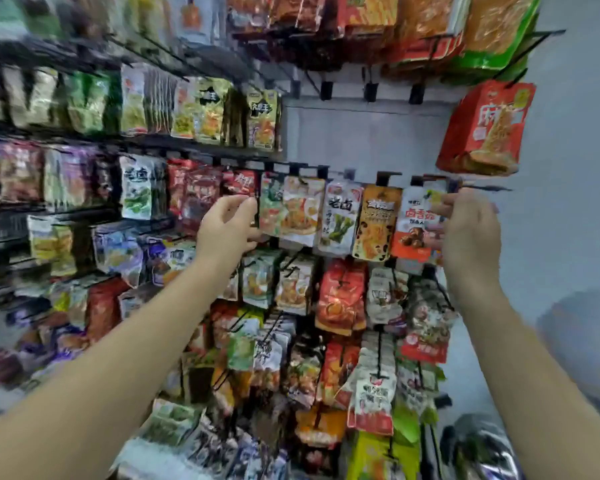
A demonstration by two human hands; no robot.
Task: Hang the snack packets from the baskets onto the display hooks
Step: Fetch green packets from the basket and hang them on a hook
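- While the orange-and-white packet [414, 226] hangs at the right end of the middle row, its top corner lies just beside a bare hook prong [489, 187]. The step in hand looks like getting this packet onto a hook. Whether its hole is already seated I cannot tell, since the top of the packet is blurred.
- The right hand [471, 230] grips the packet's right edge with its fingers curled round it. The back of the hand faces the camera, so the fingertips are hidden.
- The next move probably calls for lining the packet's hole up with the prong tip, sliding it back towards the grey panel [361, 133], then letting go.
- The left hand [227, 225] pinches the left edge of a green-and-orange packet [274, 209] at the other end of the same row, thumb above and fingers curled below. It seems to be steadying the row.
- Both forearms reach up and forward, with the hands at about the same height and well apart.
- A large red packet [485, 126] hangs above the right hand, and crowded hooks fill the rows below.
- No basket is in view.
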